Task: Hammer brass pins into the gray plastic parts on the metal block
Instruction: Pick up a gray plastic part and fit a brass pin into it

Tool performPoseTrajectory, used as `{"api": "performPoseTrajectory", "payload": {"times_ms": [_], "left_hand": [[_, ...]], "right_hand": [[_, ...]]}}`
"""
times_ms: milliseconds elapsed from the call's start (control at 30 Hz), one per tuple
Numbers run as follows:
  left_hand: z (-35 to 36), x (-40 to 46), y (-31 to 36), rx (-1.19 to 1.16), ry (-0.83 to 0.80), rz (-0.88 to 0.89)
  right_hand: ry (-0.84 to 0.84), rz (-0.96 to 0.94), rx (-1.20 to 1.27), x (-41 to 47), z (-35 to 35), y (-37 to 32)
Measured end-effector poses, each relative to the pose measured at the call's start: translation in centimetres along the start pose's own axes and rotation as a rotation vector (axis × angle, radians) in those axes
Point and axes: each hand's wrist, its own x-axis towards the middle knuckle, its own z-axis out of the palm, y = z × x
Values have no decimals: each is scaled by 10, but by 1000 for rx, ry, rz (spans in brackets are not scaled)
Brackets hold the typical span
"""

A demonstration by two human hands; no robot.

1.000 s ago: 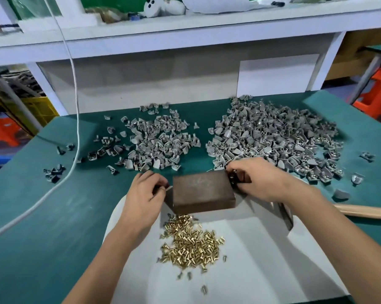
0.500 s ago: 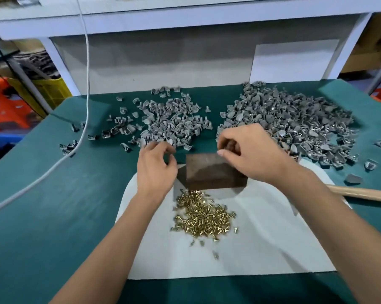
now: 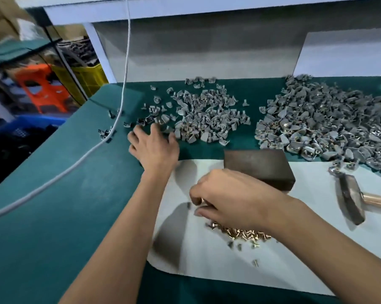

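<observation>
Looking left of the metal block [image 3: 257,167] first, found the left hand [image 3: 154,148] released, palm down and fingers spread over the loose edge of the smaller heap of gray plastic parts [image 3: 207,119]. Could not tell whether any part was under the fingers yet. Judged the step as fetching: one part and one pin before any blow. Needed a single part taken from the thin scatter rather than the tangle, and turned so its hole would face up on the block.

In front of the block, found the right hand [image 3: 233,198] loosely clenched above the brass pins [image 3: 244,233], fingertips drawn together; could not tell whether a pin was pinched. Called for a grip by the head, shank down. Noted the block's top bare. Right of the block, saw the hammer [image 3: 349,198] lying untouched, head toward the block, near enough to reach. Behind and right of the block, saw the larger heap [image 3: 330,128], some pieces showing brass.

Then the surface: a green desk [image 3: 75,194] with a white sheet [image 3: 207,255] under block, pins and hammer. Far left of the block, made out an orange stool [image 3: 40,84] and a yellow crate [image 3: 86,77] beyond the desk edge, and a white cable [image 3: 123,84] hanging down and trailing across the desk. Behind the block, noted a white shelf [image 3: 185,9] overhead.
</observation>
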Motion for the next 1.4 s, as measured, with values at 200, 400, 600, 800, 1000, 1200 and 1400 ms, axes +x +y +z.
{"api": "performPoseTrajectory", "payload": {"times_ms": [200,400,600,800,1000,1200,1400], "left_hand": [[-20,84,-79,112,-24,-227],[-10,157,-114,126,-124,-97],[12,170,-77,89,-249,198],[49,127,1,63,-337,330],[42,109,31,-303,-402,229],[28,70,23,-581,-197,201],[12,21,32,-767,-131,222]], "right_hand": [[44,-37,33,35,-13,2],[106,-9,6,83,-30,22],[73,160,-106,132,-26,62],[24,321,-182,158,-9,99],[145,378,-107,158,-4,113],[280,423,-53,148,-8,114],[460,411,184,116,-23,110]]}}
